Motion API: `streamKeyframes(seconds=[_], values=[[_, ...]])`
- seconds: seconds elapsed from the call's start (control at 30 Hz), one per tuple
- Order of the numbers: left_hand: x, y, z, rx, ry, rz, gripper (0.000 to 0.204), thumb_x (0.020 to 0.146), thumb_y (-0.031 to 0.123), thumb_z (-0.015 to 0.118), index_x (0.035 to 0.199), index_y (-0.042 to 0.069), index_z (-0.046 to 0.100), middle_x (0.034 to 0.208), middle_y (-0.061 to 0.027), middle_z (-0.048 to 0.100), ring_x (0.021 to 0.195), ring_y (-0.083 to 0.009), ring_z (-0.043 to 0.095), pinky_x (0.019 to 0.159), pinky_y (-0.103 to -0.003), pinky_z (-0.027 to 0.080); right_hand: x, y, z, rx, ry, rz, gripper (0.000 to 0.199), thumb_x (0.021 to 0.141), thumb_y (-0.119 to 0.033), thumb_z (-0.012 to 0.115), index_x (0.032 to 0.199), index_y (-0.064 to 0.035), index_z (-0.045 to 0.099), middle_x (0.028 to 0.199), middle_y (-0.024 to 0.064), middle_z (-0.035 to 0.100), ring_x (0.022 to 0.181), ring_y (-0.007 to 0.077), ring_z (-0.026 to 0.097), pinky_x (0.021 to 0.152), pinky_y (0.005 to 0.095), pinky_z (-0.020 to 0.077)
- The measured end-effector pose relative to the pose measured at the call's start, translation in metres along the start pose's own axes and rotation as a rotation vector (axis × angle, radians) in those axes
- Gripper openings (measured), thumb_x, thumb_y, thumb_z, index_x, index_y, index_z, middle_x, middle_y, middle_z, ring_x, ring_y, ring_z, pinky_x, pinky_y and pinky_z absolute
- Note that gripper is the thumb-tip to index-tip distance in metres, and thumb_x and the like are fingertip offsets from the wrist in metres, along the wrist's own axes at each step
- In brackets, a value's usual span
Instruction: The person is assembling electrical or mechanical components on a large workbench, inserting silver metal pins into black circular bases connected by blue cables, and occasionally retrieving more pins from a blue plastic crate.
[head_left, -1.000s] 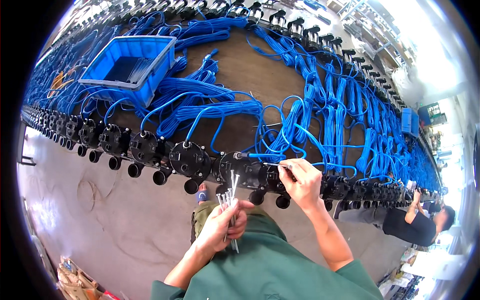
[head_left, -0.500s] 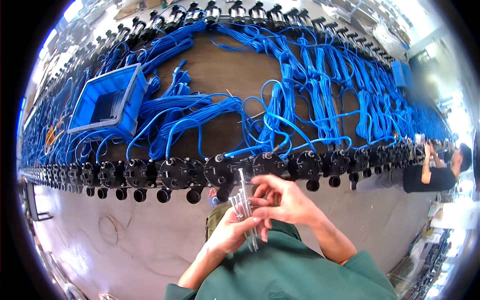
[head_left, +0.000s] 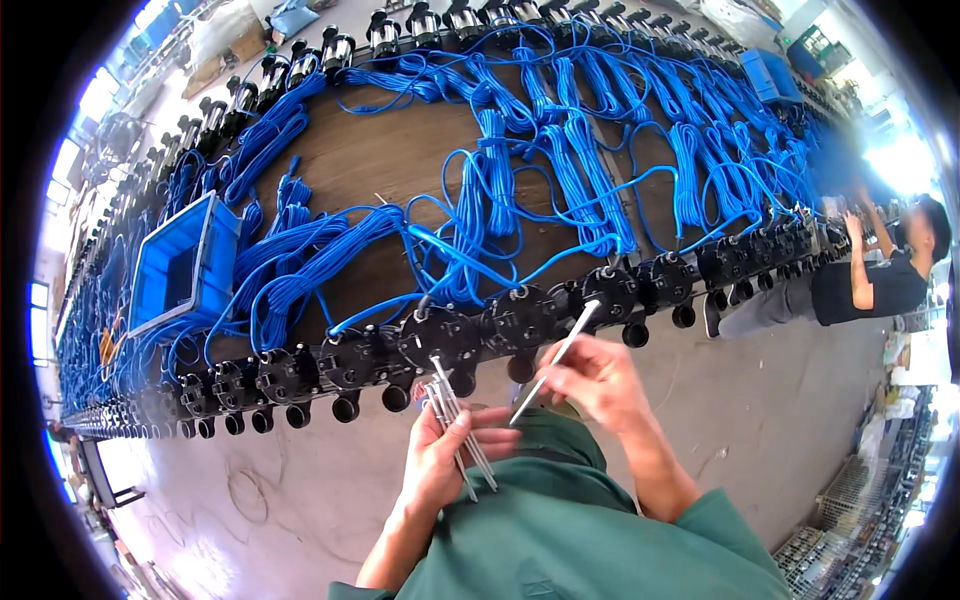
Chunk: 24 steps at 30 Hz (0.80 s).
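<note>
My left hand (head_left: 447, 455) grips a small bundle of thin metal rods (head_left: 458, 427) that fans out above and below the fist. My right hand (head_left: 596, 376) pinches a single thin rod (head_left: 553, 362) by its lower part; the rod slants up to the right, its tip over a black round valve body (head_left: 607, 290). A long row of such black valve bodies (head_left: 440, 338) lines the near edge of the brown bench (head_left: 400, 160), each with blue cable (head_left: 470, 240) trailing behind. Both hands hover just in front of the row.
A blue plastic bin (head_left: 180, 265) sits on the bench at left among bundled blue cables. A second row of valve bodies (head_left: 400, 25) runs along the far edge. Another person (head_left: 870, 275) in a dark top works at the right end. Concrete floor (head_left: 250, 490) lies below.
My right hand left the valve row, came back to the bundle and now holds one rod drawn out of it. The view has swung left along the bench.
</note>
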<state>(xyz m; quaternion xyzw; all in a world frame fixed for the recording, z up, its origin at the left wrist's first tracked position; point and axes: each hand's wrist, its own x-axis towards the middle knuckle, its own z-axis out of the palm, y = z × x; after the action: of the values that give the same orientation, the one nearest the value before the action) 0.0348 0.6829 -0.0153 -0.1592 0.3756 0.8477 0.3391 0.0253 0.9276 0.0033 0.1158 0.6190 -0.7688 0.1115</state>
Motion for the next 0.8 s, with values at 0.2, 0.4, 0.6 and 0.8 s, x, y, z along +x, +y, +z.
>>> streamKeyframes(seconds=[0.2, 0.4, 0.6, 0.8], values=[[0.022, -0.048, 0.007, -0.297, 0.107, 0.121, 0.018, 0.103, 0.017, 0.056, 0.104, -0.001, 0.060, 0.108, -0.0169, 0.064, 0.104, -0.0331, 0.066, 0.099, -0.055, 0.055, 0.011, 0.014, -0.058, -0.386, 0.225, -0.372, 0.008, 0.092, 0.003, 0.069, 0.098, 0.0074, 0.069, 0.080, 0.0091, 0.074, 0.068, 0.0157, 0.074, 0.059, 0.0260, 0.0581], [0.029, -0.087, 0.011, -0.435, 0.140, 0.167, 0.016, 0.102, 0.018, 0.060, 0.105, 0.003, 0.059, 0.079, 0.0004, 0.046, 0.066, -0.0115, 0.039, 0.061, -0.027, 0.037, 0.033, 0.028, -0.073, -0.593, 0.163, -0.458, 0.008, 0.089, 0.000, 0.071, 0.096, 0.0020, 0.071, 0.078, 0.0092, 0.072, 0.060, 0.0154, 0.071, 0.051, 0.0260, 0.0531], [0.030, -0.084, 0.038, 0.005, 0.567, 0.508, 0.016, 0.100, 0.015, 0.066, 0.098, 0.000, 0.070, 0.070, -0.0018, 0.062, 0.047, -0.0033, 0.035, 0.043, -0.021, 0.026, 0.046, 0.026, -0.074, -0.884, 0.056, -0.778, 0.007, 0.084, -0.002, 0.073, 0.090, -0.0030, 0.070, 0.081, 0.0109, 0.071, 0.069, 0.0281, 0.070, 0.059, 0.0348, 0.0553], [0.063, -0.060, 0.045, 0.751, 0.784, 0.866, 0.013, 0.096, 0.007, 0.067, 0.097, -0.003, 0.075, 0.077, -0.0048, 0.073, 0.070, -0.0105, 0.066, 0.068, -0.025, 0.054, 0.049, 0.050, -0.070, -1.108, -0.025, -0.652, 0.012, 0.085, -0.010, 0.072, 0.094, -0.0043, 0.069, 0.089, 0.0114, 0.068, 0.076, 0.0330, 0.069, 0.067, 0.0408, 0.0565]])
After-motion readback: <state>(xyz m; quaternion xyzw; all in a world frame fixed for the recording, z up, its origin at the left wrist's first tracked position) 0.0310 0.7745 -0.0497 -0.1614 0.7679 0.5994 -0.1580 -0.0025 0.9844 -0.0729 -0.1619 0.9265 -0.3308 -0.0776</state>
